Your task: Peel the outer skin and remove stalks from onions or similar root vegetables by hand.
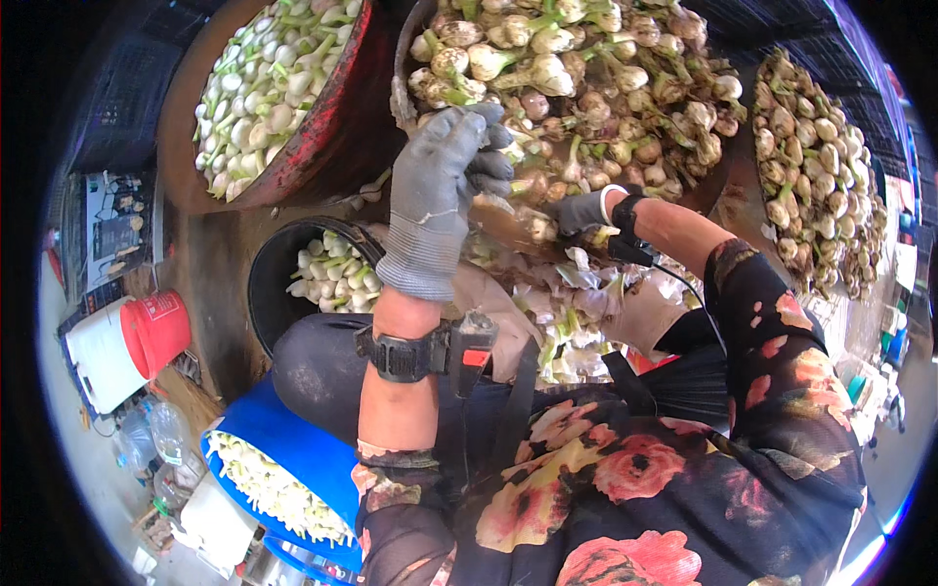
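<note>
1. While the left hand (445, 171), in a grey knit glove, is raised with its fingers curled shut around something at the edge of the pile, what it grips cannot be made out
2. Right hand (584, 210), also gloved in grey, is closed on a muddy garlic bulb (535, 229) held just over the lap, between the two hands
3. Straight ahead, a big basin (403, 68) is heaped with unpeeled garlic (606, 88), roots and green stalks still on; the left hand touches its near rim
4. A red-rimmed basin (322, 122) at upper left holds cleaned white garlic (259, 88)
5. Below it, a black bucket (264, 283) holds more white bulbs, partly hidden by the left forearm
6. Peeled skins and trimmings (576, 303) litter the lap beneath the hands
7. At right, another heap of dirty garlic (821, 176) lies well apart from the hands
8. A blue tub (293, 449) at lower left holds pale cut stalks; a white container with a red lid (122, 342) stands near it
9. Both wrists wear black strapped devices (420, 352), and a floral sleeve (782, 391) covers the right arm
</note>
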The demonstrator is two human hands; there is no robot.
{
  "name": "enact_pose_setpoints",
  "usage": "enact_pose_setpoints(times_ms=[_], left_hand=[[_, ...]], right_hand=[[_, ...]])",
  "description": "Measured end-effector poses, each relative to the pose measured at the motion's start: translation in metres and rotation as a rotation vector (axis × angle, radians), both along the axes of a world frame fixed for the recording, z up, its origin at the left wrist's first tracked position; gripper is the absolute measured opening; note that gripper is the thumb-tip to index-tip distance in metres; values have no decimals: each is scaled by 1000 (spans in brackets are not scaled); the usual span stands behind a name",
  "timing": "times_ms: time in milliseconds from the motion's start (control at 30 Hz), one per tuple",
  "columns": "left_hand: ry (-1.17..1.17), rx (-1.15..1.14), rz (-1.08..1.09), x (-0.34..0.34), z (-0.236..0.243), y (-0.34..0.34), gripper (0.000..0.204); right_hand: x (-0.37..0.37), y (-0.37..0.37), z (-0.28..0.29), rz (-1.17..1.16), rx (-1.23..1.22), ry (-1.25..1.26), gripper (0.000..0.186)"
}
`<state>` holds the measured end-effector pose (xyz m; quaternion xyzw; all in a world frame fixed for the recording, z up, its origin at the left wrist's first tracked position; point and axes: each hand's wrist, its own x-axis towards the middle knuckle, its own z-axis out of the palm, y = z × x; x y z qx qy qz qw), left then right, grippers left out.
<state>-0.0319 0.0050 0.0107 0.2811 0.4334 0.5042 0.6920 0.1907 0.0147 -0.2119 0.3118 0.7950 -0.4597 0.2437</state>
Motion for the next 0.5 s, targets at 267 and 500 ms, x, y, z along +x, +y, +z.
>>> enact_pose_setpoints(times_ms=[267, 500], left_hand=[[143, -33, -35, -4, -12, 9, 27], [943, 761, -466, 19, -42, 1, 58]], right_hand=[[11, 7, 24, 95, -62, 13, 19], [34, 22, 127, -105, 37, 351, 13]])
